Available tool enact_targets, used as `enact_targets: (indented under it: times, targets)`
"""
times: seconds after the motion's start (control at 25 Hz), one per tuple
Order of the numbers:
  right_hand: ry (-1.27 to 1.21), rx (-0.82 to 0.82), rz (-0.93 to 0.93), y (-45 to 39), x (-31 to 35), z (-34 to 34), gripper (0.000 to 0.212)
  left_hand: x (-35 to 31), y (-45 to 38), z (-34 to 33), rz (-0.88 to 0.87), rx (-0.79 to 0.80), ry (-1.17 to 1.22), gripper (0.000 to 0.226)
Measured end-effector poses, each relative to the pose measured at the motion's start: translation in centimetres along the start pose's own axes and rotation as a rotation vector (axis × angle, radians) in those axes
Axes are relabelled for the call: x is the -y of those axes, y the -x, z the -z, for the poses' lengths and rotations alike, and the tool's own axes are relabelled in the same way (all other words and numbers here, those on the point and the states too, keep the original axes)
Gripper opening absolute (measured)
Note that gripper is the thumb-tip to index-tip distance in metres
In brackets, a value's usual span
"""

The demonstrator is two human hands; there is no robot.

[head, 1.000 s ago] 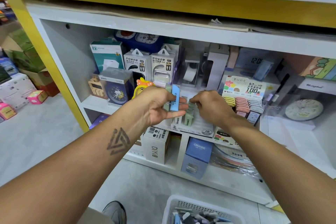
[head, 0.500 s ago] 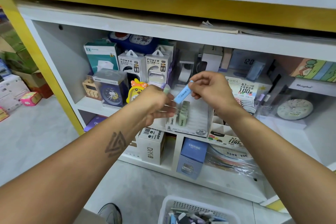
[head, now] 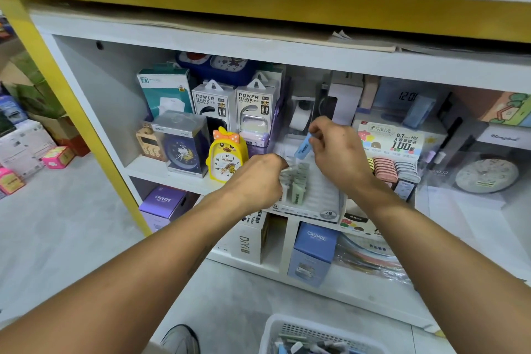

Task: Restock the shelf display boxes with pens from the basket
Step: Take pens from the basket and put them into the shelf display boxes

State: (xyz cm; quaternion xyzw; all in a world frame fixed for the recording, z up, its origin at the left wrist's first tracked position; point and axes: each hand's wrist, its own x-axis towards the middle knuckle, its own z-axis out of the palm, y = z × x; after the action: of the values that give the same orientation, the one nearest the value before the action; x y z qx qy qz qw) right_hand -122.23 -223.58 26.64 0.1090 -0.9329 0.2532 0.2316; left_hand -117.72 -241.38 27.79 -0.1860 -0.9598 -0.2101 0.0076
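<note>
Pen (head: 303,147) in right-hand grip (head: 339,152)

yellow duck clock (head: 228,154) — on shelf | power bank boxes (head: 235,105) behind | blue CRUHRE box (head: 313,253) — below

Basket (head: 275,333) cut off below; left hand (head: 255,181) fingers hidden, perhaps gripping pens.
</note>
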Motion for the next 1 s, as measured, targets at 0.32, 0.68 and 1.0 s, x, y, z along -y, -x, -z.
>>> enact_targets:
  times: [0.32,0.68,1.0]
  targets:
    - [0.051,0.189,-0.047,2.0,0.0,4.1,0.015,-1.1,-0.5,0.1,0.005,0.061,-0.049,0.034]
    - [0.006,0.370,0.001,4.8,0.2,4.0,0.012,-1.7,-0.1,-0.6,0.012,0.093,-0.072,0.019]
    - [0.044,0.497,0.071,5.1,0.5,3.8,0.011,-1.6,-0.2,-0.4,0.012,0.103,-0.054,0.022]
